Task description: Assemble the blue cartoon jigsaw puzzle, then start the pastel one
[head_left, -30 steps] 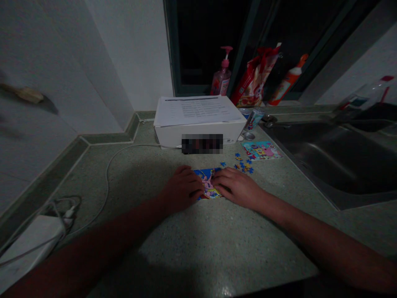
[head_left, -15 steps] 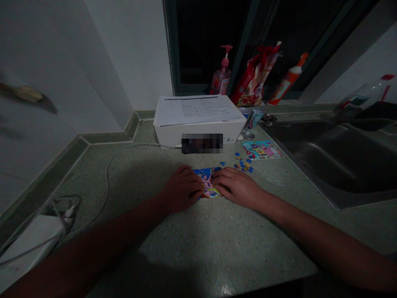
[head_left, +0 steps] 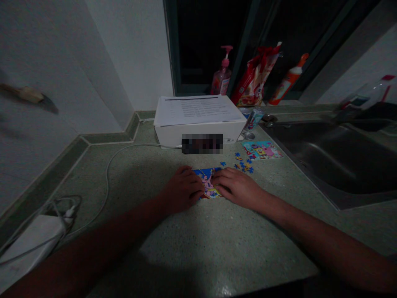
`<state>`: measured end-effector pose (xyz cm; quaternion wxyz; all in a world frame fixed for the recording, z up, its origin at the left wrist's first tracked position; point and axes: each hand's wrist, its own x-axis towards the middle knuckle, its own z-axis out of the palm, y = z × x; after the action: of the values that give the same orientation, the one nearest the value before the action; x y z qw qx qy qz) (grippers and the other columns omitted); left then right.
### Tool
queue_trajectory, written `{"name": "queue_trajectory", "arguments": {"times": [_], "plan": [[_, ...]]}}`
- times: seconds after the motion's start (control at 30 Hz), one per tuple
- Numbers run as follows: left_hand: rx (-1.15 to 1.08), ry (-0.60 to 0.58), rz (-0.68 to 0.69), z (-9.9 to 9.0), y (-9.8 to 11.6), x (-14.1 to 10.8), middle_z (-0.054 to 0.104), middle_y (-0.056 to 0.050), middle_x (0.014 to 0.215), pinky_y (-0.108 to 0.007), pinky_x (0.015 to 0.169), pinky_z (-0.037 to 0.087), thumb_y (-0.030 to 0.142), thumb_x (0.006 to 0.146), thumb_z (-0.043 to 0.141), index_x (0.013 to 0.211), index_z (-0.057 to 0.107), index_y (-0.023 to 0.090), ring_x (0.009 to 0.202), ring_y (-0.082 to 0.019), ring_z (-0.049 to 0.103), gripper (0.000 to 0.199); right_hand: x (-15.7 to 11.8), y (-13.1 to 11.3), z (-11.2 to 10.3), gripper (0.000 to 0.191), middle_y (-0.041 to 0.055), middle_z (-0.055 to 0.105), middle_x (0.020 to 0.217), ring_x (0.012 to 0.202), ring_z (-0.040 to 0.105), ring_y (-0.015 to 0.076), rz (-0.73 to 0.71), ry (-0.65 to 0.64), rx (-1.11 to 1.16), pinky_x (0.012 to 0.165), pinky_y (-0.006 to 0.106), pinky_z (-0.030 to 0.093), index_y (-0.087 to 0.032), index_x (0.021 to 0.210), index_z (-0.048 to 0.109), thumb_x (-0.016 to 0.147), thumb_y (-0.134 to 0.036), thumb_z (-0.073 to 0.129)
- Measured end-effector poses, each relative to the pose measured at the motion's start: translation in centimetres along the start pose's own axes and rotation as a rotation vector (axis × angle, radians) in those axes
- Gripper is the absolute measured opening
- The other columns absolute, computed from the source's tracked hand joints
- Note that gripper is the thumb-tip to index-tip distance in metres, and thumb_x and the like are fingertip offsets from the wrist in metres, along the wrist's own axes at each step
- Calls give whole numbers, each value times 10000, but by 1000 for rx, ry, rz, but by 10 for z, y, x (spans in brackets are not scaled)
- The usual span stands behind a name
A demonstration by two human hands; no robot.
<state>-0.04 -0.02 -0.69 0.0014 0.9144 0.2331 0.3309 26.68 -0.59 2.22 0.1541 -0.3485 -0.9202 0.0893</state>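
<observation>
A small jigsaw puzzle [head_left: 208,182] with a pink cartoon figure on blue and yellow lies flat on the counter. My left hand [head_left: 183,189] grips its left side, fingers curled over the edge. From the right, my right hand [head_left: 237,187] bends its fingers onto the puzzle, fingertips pressing near the middle. Both hands cover parts of the picture, and whether a loose piece sits beneath the right fingertips is hidden. Just beyond the right hand, several loose puzzle pieces [head_left: 246,166] lie in a cluster. A colourful cartoon picture card [head_left: 262,150] rests farther back.
Behind the puzzle stands a white box [head_left: 198,115] with a printed sheet on top and a blurred-out dark object before it. A can [head_left: 254,119] leans beside it. At right is a metal sink [head_left: 333,198]. A white cable [head_left: 107,178] curves along the left.
</observation>
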Motion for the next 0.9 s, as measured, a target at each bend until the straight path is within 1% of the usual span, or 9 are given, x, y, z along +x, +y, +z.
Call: {"name": "queue_trajectory", "arguments": {"times": [0.17,0.3,0.43,0.6,0.7,0.8,0.9], "plan": [[4,-12,-17,0,0,-1,771,17,926,-510,1014,566,284,1019,558,985,718,317,889,-235,689,167,-1,0,0,204,109,790,1179,1089,730,279,-11,9,0,972,487,592,-244,1141,774,1067,-210,588],[4,23,21,3,-1,-1,767,14,903,-516,978,582,292,1039,507,963,702,305,845,-229,680,210,-1,1,0,226,102,792,1183,1098,729,288,4,5,8,980,484,587,-268,1137,779,1070,-224,567],[11,24,25,2,-1,-1,769,7,911,-517,970,587,297,1049,497,966,690,293,853,-227,682,210,-1,0,0,230,103,789,1199,1115,727,289,4,-7,3,1001,476,581,-260,1145,777,1077,-232,559],[11,-38,-5,-3,2,0,783,14,957,-513,1013,576,274,1041,584,980,692,280,882,-226,690,124,0,0,0,231,100,789,1194,1111,726,287,6,-3,-1,997,482,584,-274,1144,777,1076,-225,562],[6,-62,-18,-3,3,0,786,3,965,-514,1035,564,268,1040,618,979,702,263,893,-226,689,104,0,0,0,209,102,786,1194,1112,724,286,-7,-1,-4,993,487,590,-257,1151,769,1071,-214,581],[3,-68,-12,-1,3,-1,785,-10,972,-527,1042,553,267,1052,578,983,705,258,907,-233,687,145,0,0,0,200,112,785,1186,1104,728,293,-12,7,-2,984,499,596,-242,1143,771,1066,-201,591],[-11,-46,-16,-1,3,-1,782,-4,970,-536,1043,550,280,1053,527,984,708,287,909,-239,683,194,-1,0,0,202,111,787,1187,1108,730,300,-6,5,-4,983,501,597,-244,1138,775,1070,-205,588]]}}
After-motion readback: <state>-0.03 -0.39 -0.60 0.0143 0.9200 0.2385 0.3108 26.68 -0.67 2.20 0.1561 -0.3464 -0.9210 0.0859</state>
